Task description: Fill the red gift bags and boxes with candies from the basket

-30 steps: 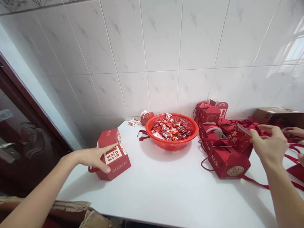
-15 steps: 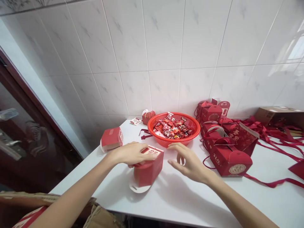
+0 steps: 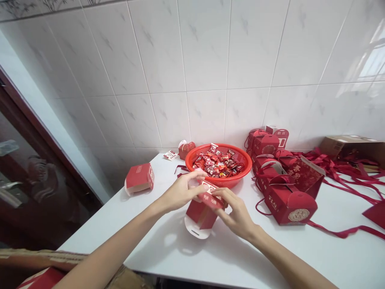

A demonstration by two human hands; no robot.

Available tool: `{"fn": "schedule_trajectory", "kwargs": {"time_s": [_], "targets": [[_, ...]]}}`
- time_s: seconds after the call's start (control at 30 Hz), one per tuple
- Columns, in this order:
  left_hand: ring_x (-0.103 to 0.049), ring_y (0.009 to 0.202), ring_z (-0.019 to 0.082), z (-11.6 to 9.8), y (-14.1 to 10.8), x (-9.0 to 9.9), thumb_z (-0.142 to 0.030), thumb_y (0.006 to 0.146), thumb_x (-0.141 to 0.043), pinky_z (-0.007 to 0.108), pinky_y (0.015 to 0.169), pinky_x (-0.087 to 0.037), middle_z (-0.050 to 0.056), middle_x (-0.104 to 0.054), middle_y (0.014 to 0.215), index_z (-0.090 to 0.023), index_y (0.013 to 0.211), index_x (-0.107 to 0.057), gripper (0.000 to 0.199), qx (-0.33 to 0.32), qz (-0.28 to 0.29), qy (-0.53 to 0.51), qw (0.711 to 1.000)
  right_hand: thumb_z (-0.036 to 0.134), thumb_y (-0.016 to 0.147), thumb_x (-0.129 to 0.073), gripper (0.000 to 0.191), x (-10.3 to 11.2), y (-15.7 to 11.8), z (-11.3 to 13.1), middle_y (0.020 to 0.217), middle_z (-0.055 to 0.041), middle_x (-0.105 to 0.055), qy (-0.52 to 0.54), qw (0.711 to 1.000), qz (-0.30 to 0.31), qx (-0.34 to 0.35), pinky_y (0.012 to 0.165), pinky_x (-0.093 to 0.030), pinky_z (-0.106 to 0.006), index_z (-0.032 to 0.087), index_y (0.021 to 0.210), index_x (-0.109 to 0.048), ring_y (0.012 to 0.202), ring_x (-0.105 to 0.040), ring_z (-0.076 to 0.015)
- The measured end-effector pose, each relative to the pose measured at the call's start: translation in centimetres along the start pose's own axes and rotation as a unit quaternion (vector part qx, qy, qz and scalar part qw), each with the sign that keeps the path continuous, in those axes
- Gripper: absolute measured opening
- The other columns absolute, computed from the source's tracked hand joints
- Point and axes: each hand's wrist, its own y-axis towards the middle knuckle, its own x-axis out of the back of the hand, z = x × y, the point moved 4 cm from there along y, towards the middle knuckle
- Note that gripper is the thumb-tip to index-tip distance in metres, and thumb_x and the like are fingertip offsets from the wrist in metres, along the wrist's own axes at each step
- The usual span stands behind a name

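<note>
A red paper gift box (image 3: 201,214) is held between both hands above the white table, its white-lined flap with a slot hanging toward me. My left hand (image 3: 183,190) grips the box's upper left side, thumb and fingers closed on its edge. On the right, my right hand (image 3: 237,210) has its fingers over the top and its thumb against the side. The fingers partly hide the top panels. Just behind the box stands a red plastic basket (image 3: 240,176) full of wrapped candies (image 3: 221,160).
Another red box (image 3: 138,178) lies on the table (image 3: 168,257) at left. Several tied red boxes (image 3: 291,206) stand at right, beside tangled red ribbons (image 3: 345,168) and a cardboard box (image 3: 351,144). A small red box (image 3: 186,150) is near the wall. An open carton (image 3: 45,257) is at lower left.
The gift box has moved right and turned, its flap now facing me more. My right hand, apart from it before, has closed on it. My left hand has shifted right with the box.
</note>
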Motion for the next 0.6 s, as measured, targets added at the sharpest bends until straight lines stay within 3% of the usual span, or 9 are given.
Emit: {"fn": "schedule_trajectory", "kwargs": {"time_s": [0.13,0.23,0.33,0.43,0.5,0.6], "targets": [[-0.069,0.081,0.017,-0.1,-0.3,-0.6,-0.035,0.077,-0.074,0.035,0.080,-0.057,0.011,-0.066,0.120,-0.022,0.141,-0.048,0.070,-0.043,-0.005,0.002,0.999,0.050,0.098,-0.048,0.039,0.7,0.3,-0.8,0.066,-0.0007,-0.056,0.096,0.988,-0.074,-0.101,0.052,-0.045,-0.026,0.020,0.073,-0.056,0.055,-0.054,-0.0131],[-0.064,0.078,0.013,-0.6,-0.5,-0.7,-0.023,0.075,-0.072,0.033,0.081,-0.056,0.009,-0.058,0.131,-0.026,0.131,-0.057,0.058,-0.117,-0.031,0.084,0.989,0.063,0.091,-0.053,0.050,0.9,0.3,-1.1,0.056,0.0038,-0.046,0.180,0.964,-0.083,-0.176,0.040,-0.039,-0.023,0.021,0.066,-0.046,0.043,-0.048,-0.0106],[-0.061,0.081,0.014,-1.0,-0.6,-0.9,-0.019,0.077,-0.068,0.034,0.084,-0.056,0.007,-0.056,0.130,-0.026,0.114,-0.065,0.038,-0.166,-0.026,0.159,0.973,0.068,0.086,-0.056,0.052,1.0,0.2,-1.2,0.054,0.0058,-0.042,0.222,0.949,-0.075,-0.213,0.035,-0.032,-0.022,0.020,0.067,-0.048,0.037,-0.042,-0.0083],[-0.060,0.107,0.024,-1.0,-0.8,-1.4,-0.020,0.071,-0.075,0.042,0.096,-0.052,0.006,-0.055,0.130,-0.025,0.101,-0.068,0.031,-0.172,0.007,0.211,0.962,0.068,0.085,-0.057,0.052,0.9,0.1,-1.3,0.054,0.0063,-0.041,0.227,0.946,-0.064,-0.222,0.034,-0.032,-0.021,0.019,0.068,-0.049,0.036,-0.041,-0.0077],[-0.056,0.117,0.029,-0.7,-0.9,-1.7,-0.017,0.068,-0.075,0.044,0.098,-0.051,0.007,-0.053,0.131,-0.026,0.103,-0.068,0.037,-0.162,0.030,0.240,0.957,0.067,0.085,-0.057,0.051,0.7,0.1,-1.8,0.055,0.0066,-0.040,0.224,0.947,-0.061,-0.225,0.034,-0.032,-0.021,0.020,0.068,-0.048,0.036,-0.041,-0.0075],[-0.060,0.111,0.026,-0.4,-1.0,-1.9,-0.017,0.078,-0.064,0.040,0.093,-0.054,0.008,-0.053,0.131,-0.026,0.111,-0.067,0.035,-0.164,0.036,0.248,0.954,0.061,0.088,-0.057,0.045,0.7,0.1,-2.4,0.064,0.0042,-0.049,0.212,0.952,-0.064,-0.212,0.034,-0.034,-0.021,0.019,0.075,-0.052,0.040,-0.043,-0.0071]]}}
